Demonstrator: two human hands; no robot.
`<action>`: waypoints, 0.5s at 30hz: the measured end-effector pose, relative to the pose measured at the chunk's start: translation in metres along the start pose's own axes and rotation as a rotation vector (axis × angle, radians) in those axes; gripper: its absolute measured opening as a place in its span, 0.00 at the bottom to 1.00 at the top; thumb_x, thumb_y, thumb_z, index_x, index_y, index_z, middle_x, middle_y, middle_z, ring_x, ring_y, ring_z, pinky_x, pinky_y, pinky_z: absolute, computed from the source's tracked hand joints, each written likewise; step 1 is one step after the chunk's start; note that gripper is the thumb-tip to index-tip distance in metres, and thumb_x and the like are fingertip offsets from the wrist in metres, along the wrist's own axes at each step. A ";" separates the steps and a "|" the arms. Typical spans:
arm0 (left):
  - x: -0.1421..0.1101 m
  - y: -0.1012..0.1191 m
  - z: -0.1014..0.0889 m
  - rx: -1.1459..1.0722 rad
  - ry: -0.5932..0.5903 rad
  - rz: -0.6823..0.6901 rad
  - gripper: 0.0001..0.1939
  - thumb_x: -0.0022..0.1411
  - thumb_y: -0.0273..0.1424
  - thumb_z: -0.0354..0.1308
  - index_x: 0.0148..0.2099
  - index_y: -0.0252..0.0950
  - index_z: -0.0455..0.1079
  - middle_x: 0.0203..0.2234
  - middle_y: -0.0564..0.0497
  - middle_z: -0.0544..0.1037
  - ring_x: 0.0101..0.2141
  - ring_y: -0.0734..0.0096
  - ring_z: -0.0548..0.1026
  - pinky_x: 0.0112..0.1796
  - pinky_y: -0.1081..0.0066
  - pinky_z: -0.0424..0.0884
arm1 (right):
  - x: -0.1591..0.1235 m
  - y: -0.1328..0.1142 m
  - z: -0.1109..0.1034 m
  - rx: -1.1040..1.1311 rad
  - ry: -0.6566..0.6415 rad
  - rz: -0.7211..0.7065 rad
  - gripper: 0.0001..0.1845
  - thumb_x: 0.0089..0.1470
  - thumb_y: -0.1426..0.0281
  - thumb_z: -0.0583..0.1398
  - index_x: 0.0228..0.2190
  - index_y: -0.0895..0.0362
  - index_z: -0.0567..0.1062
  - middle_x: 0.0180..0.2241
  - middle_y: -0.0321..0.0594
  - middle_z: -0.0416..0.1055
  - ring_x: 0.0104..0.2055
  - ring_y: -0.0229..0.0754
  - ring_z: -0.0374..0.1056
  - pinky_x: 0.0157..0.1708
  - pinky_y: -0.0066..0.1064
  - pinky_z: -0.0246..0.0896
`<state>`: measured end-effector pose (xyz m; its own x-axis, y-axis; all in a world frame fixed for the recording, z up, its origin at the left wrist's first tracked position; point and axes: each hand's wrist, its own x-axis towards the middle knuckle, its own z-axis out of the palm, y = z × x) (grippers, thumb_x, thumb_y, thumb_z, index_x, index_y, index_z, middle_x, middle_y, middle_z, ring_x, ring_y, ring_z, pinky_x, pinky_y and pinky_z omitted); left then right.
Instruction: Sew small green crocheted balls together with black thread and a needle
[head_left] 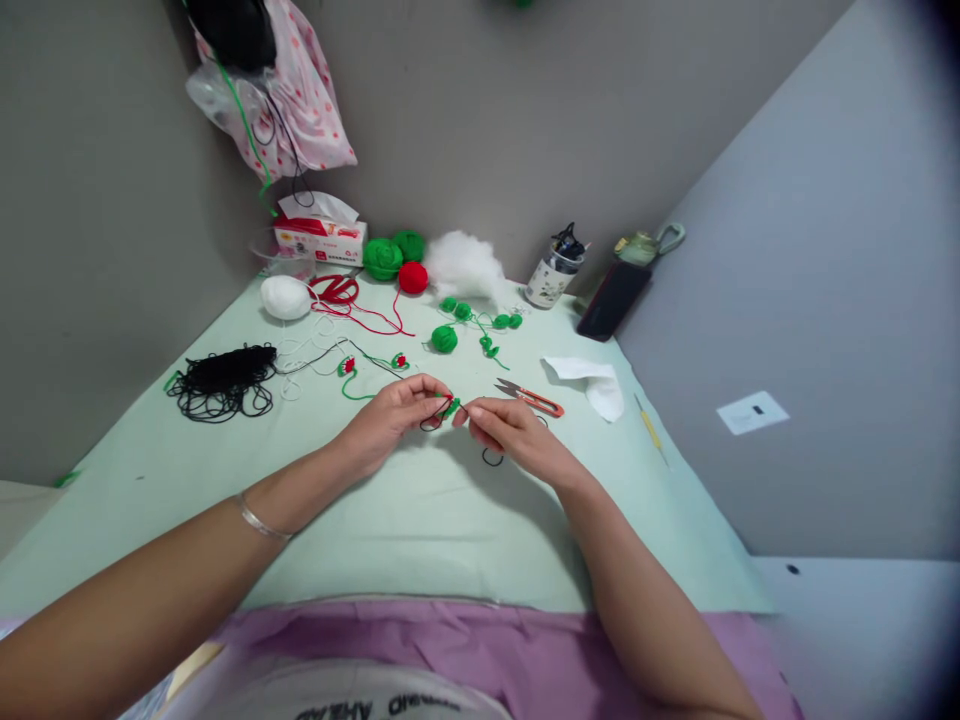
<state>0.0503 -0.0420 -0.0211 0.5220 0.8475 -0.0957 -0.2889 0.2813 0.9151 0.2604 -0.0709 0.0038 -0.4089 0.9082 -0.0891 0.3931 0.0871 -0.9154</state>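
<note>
My left hand [394,415] pinches a small green and red crocheted piece [448,405] at mid-table, fingers closed on it. My right hand [506,432] meets it from the right, fingertips pinched on a thin black thread [491,458] that loops down onto the pale green cloth [420,520]. The two hands almost touch at the piece. Orange-handled thread snips [534,398] lie just beyond my right hand.
A tangle of black yarn [221,380] lies at the left. Green yarn balls [394,255], a red ball [412,277], white stuffing [465,265], a tissue box [321,238], a cup [551,278] and a dark phone [613,298] line the far edge. A white tissue [592,382] lies right.
</note>
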 end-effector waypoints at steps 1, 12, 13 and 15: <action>0.000 0.000 0.000 -0.016 0.005 -0.006 0.10 0.59 0.34 0.67 0.39 0.34 0.73 0.29 0.54 0.74 0.30 0.75 0.69 0.35 0.73 0.63 | 0.001 0.003 -0.004 -0.096 0.020 -0.018 0.21 0.66 0.57 0.51 0.35 0.59 0.77 0.22 0.32 0.60 0.24 0.34 0.53 0.26 0.28 0.47; 0.000 0.006 -0.002 -0.010 0.016 -0.005 0.11 0.57 0.35 0.69 0.39 0.35 0.74 0.32 0.54 0.74 0.33 0.75 0.72 0.38 0.73 0.66 | 0.002 0.032 -0.038 -0.775 0.383 0.293 0.14 0.60 0.72 0.51 0.28 0.56 0.74 0.27 0.42 0.70 0.30 0.43 0.61 0.32 0.33 0.46; 0.000 0.006 -0.001 0.009 0.017 -0.001 0.11 0.57 0.36 0.68 0.39 0.35 0.74 0.31 0.54 0.74 0.32 0.75 0.72 0.37 0.73 0.65 | 0.002 0.031 -0.039 -0.774 0.398 0.286 0.14 0.61 0.71 0.51 0.29 0.56 0.74 0.29 0.43 0.70 0.30 0.43 0.61 0.32 0.33 0.46; -0.001 0.005 0.000 0.043 0.025 0.033 0.11 0.57 0.36 0.68 0.39 0.36 0.73 0.30 0.55 0.73 0.32 0.75 0.72 0.37 0.73 0.65 | 0.002 0.028 -0.038 -0.764 0.436 0.249 0.16 0.63 0.69 0.49 0.33 0.55 0.76 0.35 0.45 0.71 0.33 0.44 0.63 0.33 0.33 0.48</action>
<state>0.0484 -0.0413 -0.0166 0.4923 0.8672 -0.0744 -0.2707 0.2338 0.9338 0.3018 -0.0514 -0.0074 0.0468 0.9977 0.0491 0.9299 -0.0256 -0.3669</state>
